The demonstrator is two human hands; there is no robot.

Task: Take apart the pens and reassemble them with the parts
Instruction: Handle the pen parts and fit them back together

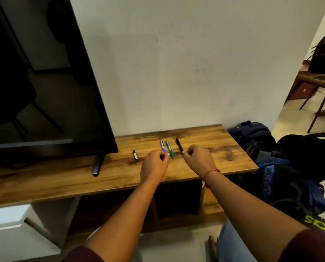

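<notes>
Hardly begun, from where I stand. All three pens look whole, with no loose barrels or refills showing on the wooden stand [224, 148]. The left hand [155, 165] has its fingers curled together and seems to pinch the near end of the blue pen [162, 145], which runs away from the fingertips toward the wall. The green pen [169, 149] lies just beside those fingertips, untouched. The right hand [199, 159] is curled too, its fingertips at the near end of the black pen [178, 144] — a true pinch or only a touch, I cannot tell. A small dark object [135, 156] lies off the outer side of the left knuckles. Every pen is yet to be opened and rebuilt.
</notes>
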